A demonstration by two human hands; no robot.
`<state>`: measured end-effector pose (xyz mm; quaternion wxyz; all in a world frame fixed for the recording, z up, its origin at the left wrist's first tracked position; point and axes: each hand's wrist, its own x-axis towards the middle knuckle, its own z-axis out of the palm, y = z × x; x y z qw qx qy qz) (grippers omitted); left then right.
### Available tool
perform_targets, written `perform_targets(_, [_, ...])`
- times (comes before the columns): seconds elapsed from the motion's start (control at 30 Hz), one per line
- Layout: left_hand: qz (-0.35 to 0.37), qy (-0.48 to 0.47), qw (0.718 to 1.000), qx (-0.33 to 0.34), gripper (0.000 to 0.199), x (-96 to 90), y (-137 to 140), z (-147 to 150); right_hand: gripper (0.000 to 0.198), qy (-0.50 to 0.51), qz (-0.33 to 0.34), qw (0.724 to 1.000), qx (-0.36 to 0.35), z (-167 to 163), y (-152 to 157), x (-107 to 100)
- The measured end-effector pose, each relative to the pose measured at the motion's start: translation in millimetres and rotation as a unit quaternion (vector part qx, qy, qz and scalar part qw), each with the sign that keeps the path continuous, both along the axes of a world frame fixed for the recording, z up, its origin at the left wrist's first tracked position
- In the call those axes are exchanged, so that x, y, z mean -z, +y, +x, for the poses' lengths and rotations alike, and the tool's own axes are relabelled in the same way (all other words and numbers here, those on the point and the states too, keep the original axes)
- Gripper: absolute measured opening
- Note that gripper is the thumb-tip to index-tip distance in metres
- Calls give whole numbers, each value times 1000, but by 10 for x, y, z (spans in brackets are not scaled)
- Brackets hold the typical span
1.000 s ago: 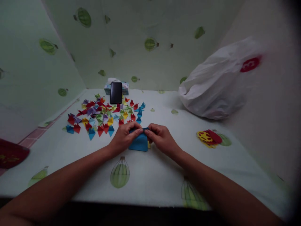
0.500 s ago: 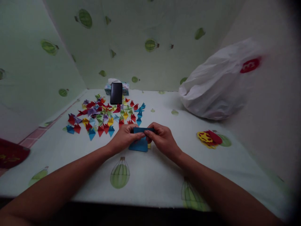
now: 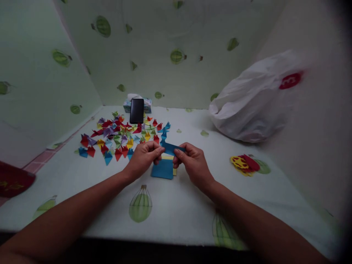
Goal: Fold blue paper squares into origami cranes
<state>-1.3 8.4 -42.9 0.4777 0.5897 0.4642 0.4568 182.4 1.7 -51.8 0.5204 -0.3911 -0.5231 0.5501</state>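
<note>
A small folded piece of blue paper (image 3: 169,148) is stretched between my two hands above the table. My left hand (image 3: 147,156) pinches its left end between thumb and forefinger. At the other end, my right hand (image 3: 191,161) grips it the same way, thumb on top. Beneath the hands lies a stack of square blue paper (image 3: 162,169), with yellow sheets (image 3: 175,171) showing at its right and back edges. Several folded paper birds (image 3: 108,157) in blue, red, yellow, green and purple are spread out to the left and behind my left hand.
A black phone (image 3: 136,111) leans against a tissue box (image 3: 147,105) at the back. A white plastic bag (image 3: 247,110) stands at the right rear. Red and yellow paper cutouts (image 3: 244,164) lie on the right. A dark red object (image 3: 16,179) sits at the left edge.
My hands have moved slightly apart, so more of the folded blue paper shows between them, now tilted. The stack beneath is more visible. The view has shifted slightly.
</note>
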Motion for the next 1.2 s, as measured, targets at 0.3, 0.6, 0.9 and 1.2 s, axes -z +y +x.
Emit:
perform_targets(0.3, [342, 126, 931, 13, 21, 36, 98, -98, 43, 121, -151, 975, -109, 25, 43, -24])
perform_targets(0.6, [4, -11, 1000, -23, 26, 16, -33, 10, 37, 40, -56, 996, -59, 39, 85, 3])
perform_targets(0.9, [-146, -103, 984, 8, 32, 45, 17, 33, 34, 6, -65, 997, -48, 61, 91, 30])
perform_targets(1.2, [-106, -71, 991, 30, 34, 51, 32, 0, 38, 10, -81, 990, -112, 69, 94, 13])
